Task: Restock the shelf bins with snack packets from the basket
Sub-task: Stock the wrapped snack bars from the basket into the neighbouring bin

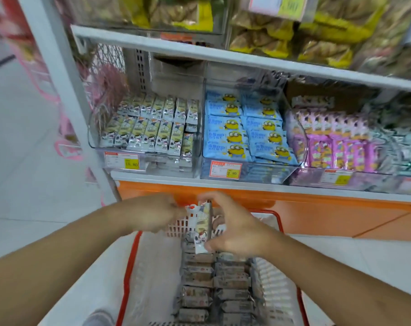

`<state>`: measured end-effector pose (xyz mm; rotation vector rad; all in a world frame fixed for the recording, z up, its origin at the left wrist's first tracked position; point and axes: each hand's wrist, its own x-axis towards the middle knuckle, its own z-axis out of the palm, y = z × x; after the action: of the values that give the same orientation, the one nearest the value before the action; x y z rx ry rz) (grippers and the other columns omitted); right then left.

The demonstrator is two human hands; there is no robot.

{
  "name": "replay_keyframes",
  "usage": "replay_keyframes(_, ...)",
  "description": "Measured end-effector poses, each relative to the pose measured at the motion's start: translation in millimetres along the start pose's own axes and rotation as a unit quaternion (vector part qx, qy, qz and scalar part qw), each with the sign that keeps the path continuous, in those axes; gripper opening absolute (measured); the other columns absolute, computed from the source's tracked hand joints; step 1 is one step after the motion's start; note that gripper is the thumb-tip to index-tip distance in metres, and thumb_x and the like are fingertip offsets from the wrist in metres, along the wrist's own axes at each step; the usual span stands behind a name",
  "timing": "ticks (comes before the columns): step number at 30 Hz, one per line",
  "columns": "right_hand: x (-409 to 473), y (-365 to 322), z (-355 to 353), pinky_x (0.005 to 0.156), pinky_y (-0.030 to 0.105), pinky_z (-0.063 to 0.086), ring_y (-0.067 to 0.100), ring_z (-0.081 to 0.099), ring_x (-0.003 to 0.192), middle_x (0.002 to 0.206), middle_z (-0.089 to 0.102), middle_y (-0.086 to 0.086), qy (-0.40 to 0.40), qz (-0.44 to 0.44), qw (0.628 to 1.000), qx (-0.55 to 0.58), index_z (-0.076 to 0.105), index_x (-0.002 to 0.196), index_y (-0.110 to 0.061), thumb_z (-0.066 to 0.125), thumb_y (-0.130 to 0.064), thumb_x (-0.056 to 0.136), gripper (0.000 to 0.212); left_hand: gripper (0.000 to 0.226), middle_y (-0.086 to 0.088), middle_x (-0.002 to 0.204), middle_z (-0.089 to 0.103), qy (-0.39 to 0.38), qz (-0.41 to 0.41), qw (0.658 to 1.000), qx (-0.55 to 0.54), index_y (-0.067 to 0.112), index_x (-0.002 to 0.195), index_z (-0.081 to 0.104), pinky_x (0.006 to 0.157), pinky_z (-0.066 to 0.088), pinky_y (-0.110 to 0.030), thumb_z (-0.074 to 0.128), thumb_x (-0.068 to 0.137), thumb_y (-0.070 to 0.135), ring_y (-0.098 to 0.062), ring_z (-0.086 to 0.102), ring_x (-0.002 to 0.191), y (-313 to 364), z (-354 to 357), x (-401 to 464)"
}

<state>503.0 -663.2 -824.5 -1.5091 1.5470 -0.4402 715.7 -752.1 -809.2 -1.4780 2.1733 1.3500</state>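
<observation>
Both hands meet over the far end of a red-rimmed basket [129,267] that stands on the floor in front of the shelf unit. The right hand [235,228] holds a small stack of packets [203,225] upright, its fingers curled over the top edge and its thumb pressed at the bottom corner. The left hand [152,212] reaches in from the left with its fingers bent toward the stack's upper left corner; motion blur hides whether it pinches the stack or only touches it, so its grip cannot be told.

Inside the basket, more packets [213,285] lie flat in two rows along the right half; the left half shows only the white lining.

On the shelf [223,184] above the orange base, clear bins sit side by side. The left bin [91,137], at the shelf's left end, holds white-and-green packets standing in two rows, with a gap at its right rear corner. The middle bin [291,175] holds blue packets [246,130] printed with yellow cartoon figures, laid flat in two columns. The bin to the right holds pink packets [336,147], blurred toward the shelf's right end. Price tags [226,169] hang on the bin fronts. The upper shelf [199,52] carries yellow-edged bags [265,41].
</observation>
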Motion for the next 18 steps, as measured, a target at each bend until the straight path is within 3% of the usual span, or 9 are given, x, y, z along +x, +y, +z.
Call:
replay_keyframes(3, -15.7, -41.5, -17.0, 0.088, 0.035, 0.060, 0.012, 0.061, 0.108, 0.135, 0.047, -0.015, 0.020, -0.084, 0.996, 0.008, 0.042, 0.139, -0.051, 0.092, -0.009, 0.070, 0.095, 0.030, -0.007, 0.112, 0.076, -0.065, 0.096, 0.969, -0.217, 0.015, 0.118, 0.070, 0.094, 0.058, -0.042, 0.075, 0.094, 0.032, -0.026, 0.074, 0.105, 28.9, -18.0, -33.3)
replay_keyframes(5, -17.7, -55.6, -24.7, 0.094, 0.029, 0.056, 0.007, 0.058, 0.117, 0.147, 0.032, -0.021, 0.037, -0.129, 0.991, 0.013, 0.046, 0.141, -0.045, 0.092, -0.007, 0.069, 0.094, 0.030, -0.013, 0.110, 0.076, -0.022, 0.120, 0.959, -0.257, 0.011, 0.119, 0.067, 0.081, 0.061, -0.032, 0.078, 0.090, 0.011, -0.025, 0.074, 0.101, 36.2, -23.9, -44.1)
replay_keyframes(7, -16.7, -64.8, -30.7, 0.098, 0.020, 0.051, -0.005, 0.049, 0.127, 0.152, 0.017, -0.030, 0.058, -0.145, 0.988, -0.004, 0.043, 0.145, -0.048, 0.093, -0.013, 0.072, 0.095, 0.041, -0.013, 0.109, 0.074, 0.042, 0.126, 0.949, -0.285, 0.016, 0.121, 0.065, 0.074, 0.061, -0.030, 0.083, 0.085, 0.011, -0.022, 0.075, 0.093, 43.3, -28.5, -48.4)
replay_keyframes(9, -12.5, -74.2, -35.0, 0.102, 0.021, 0.047, -0.011, 0.038, 0.133, 0.153, 0.010, -0.035, 0.085, -0.151, 0.984, -0.042, 0.035, 0.149, -0.053, 0.092, -0.024, 0.077, 0.097, 0.050, -0.011, 0.108, 0.070, 0.096, 0.127, 0.936, -0.314, 0.022, 0.125, 0.062, 0.072, 0.062, -0.034, 0.087, 0.081, 0.017, -0.024, 0.075, 0.082, 45.7, -34.7, -46.7)
replay_keyframes(12, 2.6, -83.2, -39.1, 0.108, 0.030, 0.048, -0.004, 0.044, 0.134, 0.151, 0.017, -0.036, 0.124, -0.159, 0.979, -0.043, 0.032, 0.152, -0.050, 0.091, -0.030, 0.078, 0.096, 0.064, -0.008, 0.103, 0.068, 0.157, 0.142, 0.926, -0.314, 0.035, 0.137, 0.052, 0.074, 0.063, -0.038, 0.085, 0.084, 0.021, -0.030, 0.074, 0.074, 47.8, -46.4, -42.3)
replay_keyframes(15, 18.0, -89.9, -45.2, 0.103, 0.030, 0.053, -0.007, 0.053, 0.125, 0.147, 0.034, -0.031, 0.134, -0.140, 0.981, -0.007, 0.031, 0.148, -0.055, 0.093, -0.028, 0.076, 0.099, 0.086, -0.006, 0.109, 0.065, 0.169, 0.192, 0.932, -0.258, 0.054, 0.144, 0.039, 0.078, 0.063, -0.039, 0.086, 0.082, 0.019, -0.026, 0.075, 0.086, 48.1, -58.9, -33.7)
replay_keyframes(18, 32.3, -91.0, -54.2, 0.092, 0.015, 0.052, -0.013, 0.055, 0.118, 0.147, 0.045, -0.021, 0.126, -0.132, 0.983, 0.020, 0.027, 0.155, -0.050, 0.092, -0.027, 0.078, 0.103, 0.099, -0.002, 0.125, 0.057, 0.139, 0.210, 0.944, -0.211, 0.051, 0.149, 0.038, 0.084, 0.063, -0.040, 0.092, 0.074, 0.014, -0.023, 0.074, 0.095, 44.6, -73.4, -23.3)
